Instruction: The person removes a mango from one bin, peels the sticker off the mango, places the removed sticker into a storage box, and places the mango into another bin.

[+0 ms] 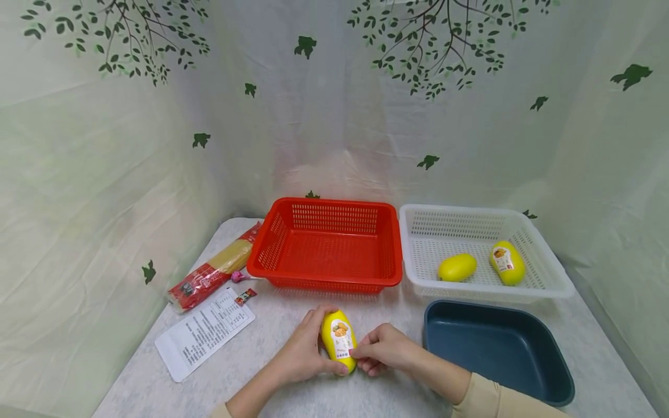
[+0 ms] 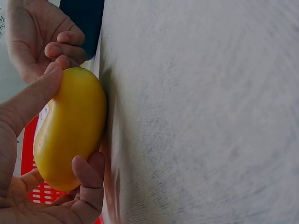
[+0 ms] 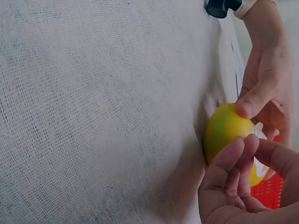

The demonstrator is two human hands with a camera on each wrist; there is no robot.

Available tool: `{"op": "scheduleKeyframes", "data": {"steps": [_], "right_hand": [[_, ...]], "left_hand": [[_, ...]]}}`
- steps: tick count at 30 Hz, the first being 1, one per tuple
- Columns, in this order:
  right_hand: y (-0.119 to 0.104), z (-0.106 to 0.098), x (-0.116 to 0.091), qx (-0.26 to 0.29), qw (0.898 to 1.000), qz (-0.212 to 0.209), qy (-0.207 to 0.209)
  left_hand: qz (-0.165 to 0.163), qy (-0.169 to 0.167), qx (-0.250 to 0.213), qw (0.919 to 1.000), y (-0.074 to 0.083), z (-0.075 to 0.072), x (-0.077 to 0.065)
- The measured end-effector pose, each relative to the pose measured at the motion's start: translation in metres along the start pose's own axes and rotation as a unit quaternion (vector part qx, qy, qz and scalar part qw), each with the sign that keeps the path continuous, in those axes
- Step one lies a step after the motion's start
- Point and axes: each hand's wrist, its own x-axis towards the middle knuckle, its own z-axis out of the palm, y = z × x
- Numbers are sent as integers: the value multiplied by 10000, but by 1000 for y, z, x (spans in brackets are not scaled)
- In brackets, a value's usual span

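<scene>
A yellow mango (image 1: 327,332) stands on the table, held by my left hand (image 1: 305,352) with the thumb at its near end and fingers round its far end. On its upper side is a white label (image 1: 342,343) with a fruit picture. My right hand (image 1: 391,350) pinches the label's lower right corner between thumb and finger, the other fingers curled. The left wrist view shows the mango's smooth side (image 2: 77,123), the label mostly turned away. In the right wrist view the fingertips meet in front of the label, partly hiding it.
Behind the hands stands a red basket (image 1: 325,283). A white basket (image 1: 486,292) holds a plain mango (image 1: 457,267) and a labelled mango (image 1: 514,270). A dark blue tray (image 1: 496,342) lies right. Left are a noodle pack (image 1: 206,281), a lollipop (image 1: 238,277), a small wrapper (image 1: 245,296) and a printed white packet (image 1: 204,334).
</scene>
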Motion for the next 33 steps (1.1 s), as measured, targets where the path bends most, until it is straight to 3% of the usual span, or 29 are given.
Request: {"op": "scheduleKeyframes", "data": {"steps": [10,19,33], "right_hand": [[3,1,4,343,9993,115,-31],[2,3,3,203,9998,6,-2],[1,0,-1,255,9994,217,-36]], "left_hand": [[38,11,84,10000,0,0,0],[14,32,126,9999,-2,2,0],[23,3,111,9999,-2,1,0]]}}
